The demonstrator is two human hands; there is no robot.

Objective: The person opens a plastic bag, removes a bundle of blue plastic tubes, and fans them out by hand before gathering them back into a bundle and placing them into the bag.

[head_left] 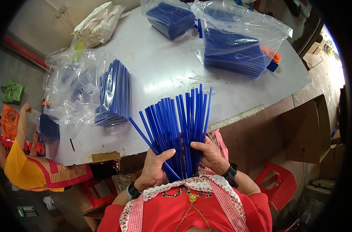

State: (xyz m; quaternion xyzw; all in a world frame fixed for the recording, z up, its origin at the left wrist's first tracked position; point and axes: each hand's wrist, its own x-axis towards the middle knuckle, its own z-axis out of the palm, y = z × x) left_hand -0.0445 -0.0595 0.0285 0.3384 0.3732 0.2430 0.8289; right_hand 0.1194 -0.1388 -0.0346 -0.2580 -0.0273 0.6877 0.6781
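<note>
A fanned bundle of long, thin blue plastic strips stands up between my two hands, close to my apron. My left hand is closed around its left side, thumb laid across the front. On the other side, my right hand grips the strips with its thumb pressed on them. The upper ends spread apart at uneven heights over the table's near edge. One strip on the left slants across the rest. The fingers behind the bundle are mostly hidden.
On the white table lie blue stacks in clear bags, larger ones at the back, and an orange object. A person in yellow works at the left beside a blue stack. A red stool and cardboard box stand right.
</note>
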